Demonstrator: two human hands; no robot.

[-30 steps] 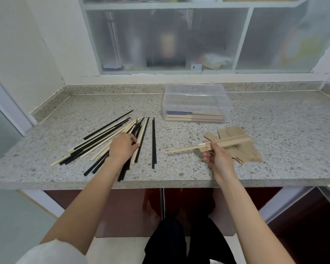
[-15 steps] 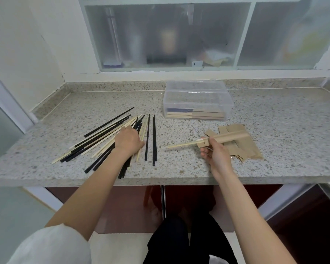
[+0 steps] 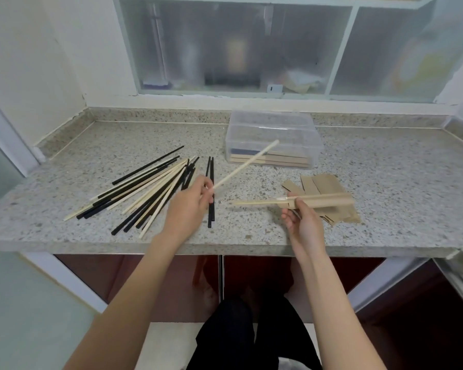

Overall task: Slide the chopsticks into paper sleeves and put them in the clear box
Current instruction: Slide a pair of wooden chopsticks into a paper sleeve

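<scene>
chopsticks lie fanned on the speckled counter (image 3: pixel 385 182) to your left, a loose pile of black and pale chopsticks (image 3: pixel 150 188) with their tips spread toward the wall. your left hand (image 3: pixel 189 202) hovers at the right edge of that pile and pinches one pale chopstick (image 3: pixel 245 165) by its near end; the stick is lifted off the counter and slants up and away to the right, its far tip in front of the clear box (image 3: pixel 274 137). your right hand (image 3: pixel 302 222) grips a brown paper sleeve (image 3: pixel 329 201) near its open end, with another pale stick (image 3: pixel 257 202) partly inside and sticking out to the left. that sleeve is held over a small heap of flat paper sleeves (image 3: pixel 321 182) on the counter. your hands are apart, each closed on its own piece. the clear box sits at the back of the counter near the window (image 3: pixel 235 44), with a few sleeved pairs (image 3: pixel 286 160) lying flat in its bottom.
</scene>
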